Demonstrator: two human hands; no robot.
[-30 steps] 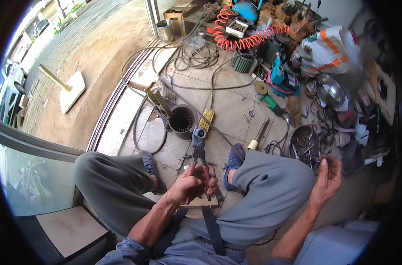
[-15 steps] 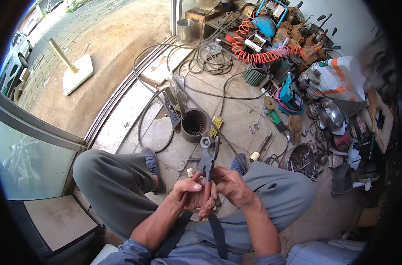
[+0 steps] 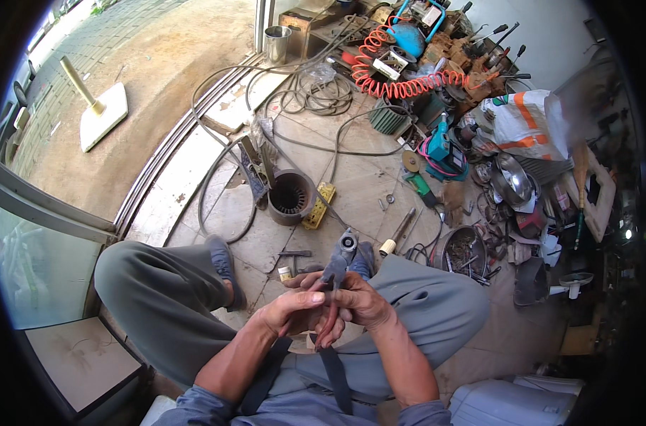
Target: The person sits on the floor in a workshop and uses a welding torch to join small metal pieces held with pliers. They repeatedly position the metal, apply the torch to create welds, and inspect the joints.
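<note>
In the head view, the pliers (image 3: 335, 270) are between the person's knees, raised over the tiled floor (image 3: 369, 170) with their head pointing away from the body. The head is dull, dark grey metal and the handles are a worn red, the lower one showing beneath the hands. At the tip sits a round grey metal piece (image 3: 348, 243) with a dark hole facing up (whether the jaws bite on it, I cannot tell). The left hand (image 3: 294, 305) is closed around the handles, its thumb stretched along the top; the right hand (image 3: 363, 302) is curled shut on the pliers higher up, near the base of the head, and the fingertips of the two hands meet there, partly hidden. Beyond the feet, toward the door-track edge of the floor, a dark metal cylinder (image 3: 307, 202) stands open at the top, its inner wall ringed with narrow slots. A yellow block (image 3: 318, 207) lies just beside it. Toward the cluttered right edge of the floor, a round pan (image 3: 444, 250) holds a jumble of small metal bits, with long thin pieces lying across its near side. Farther off in that clutter is a shiny bowl (image 3: 506, 177), and a metal cup (image 3: 277, 48) stands by the door frame at the far end of the track; I cannot make out what either holds.
</note>
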